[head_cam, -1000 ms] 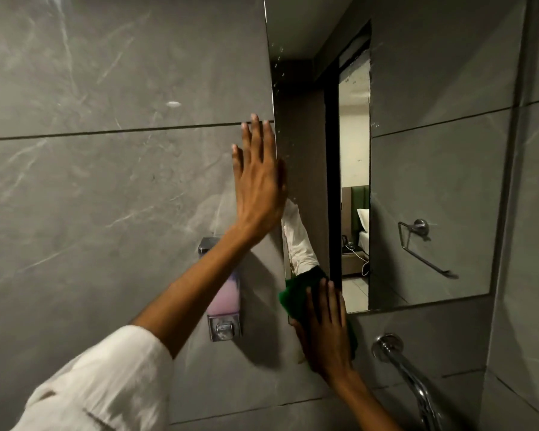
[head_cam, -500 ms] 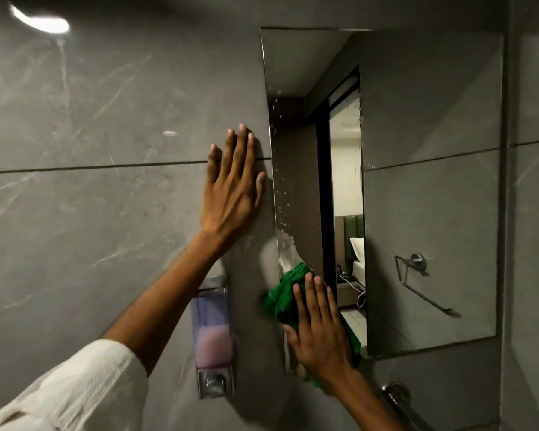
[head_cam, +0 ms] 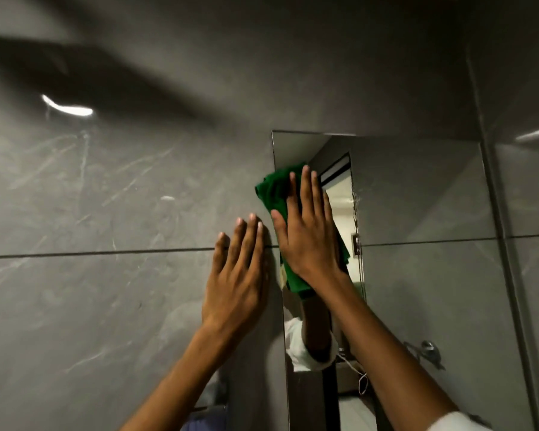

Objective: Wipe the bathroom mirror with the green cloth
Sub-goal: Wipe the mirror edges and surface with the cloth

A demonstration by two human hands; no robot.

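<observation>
Left hand (head_cam: 235, 276) flat, fingers extended upward, arm raised. Right hand (head_cam: 308, 231) flat, fingers spread, just beside it.

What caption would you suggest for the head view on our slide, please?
Right hand presses the green cloth flat on the mirror near its upper left; left hand braces on the tiled wall.
</observation>
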